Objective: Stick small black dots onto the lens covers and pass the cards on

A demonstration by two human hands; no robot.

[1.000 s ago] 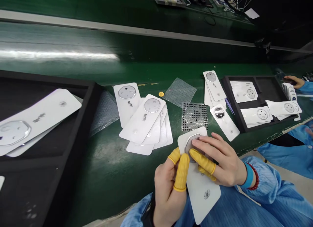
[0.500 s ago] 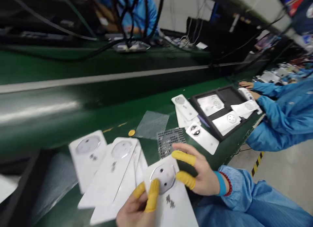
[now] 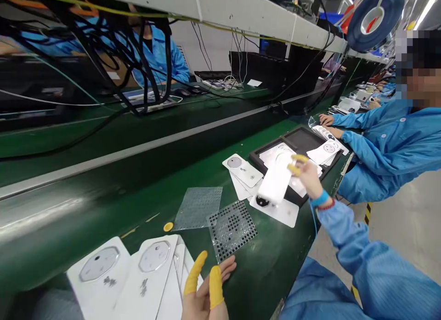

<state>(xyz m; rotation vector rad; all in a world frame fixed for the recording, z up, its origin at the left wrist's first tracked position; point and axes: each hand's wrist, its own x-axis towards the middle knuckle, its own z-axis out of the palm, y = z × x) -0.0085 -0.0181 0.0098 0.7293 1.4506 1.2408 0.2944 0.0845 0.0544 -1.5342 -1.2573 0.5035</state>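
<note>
White panel (image 3: 275, 182), right of centre in the frame, is pinched near its upper end by the right hand (image 3: 308, 174), near the black tray (image 3: 302, 139); the left hand (image 3: 211, 290), lower centre, is empty, fingers parted. A light edge grip should avoid smudges.

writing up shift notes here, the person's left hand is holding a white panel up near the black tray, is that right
Not quite: the hand is wrong. In the head view, the right hand is holding the white panel up near the black tray.
</note>
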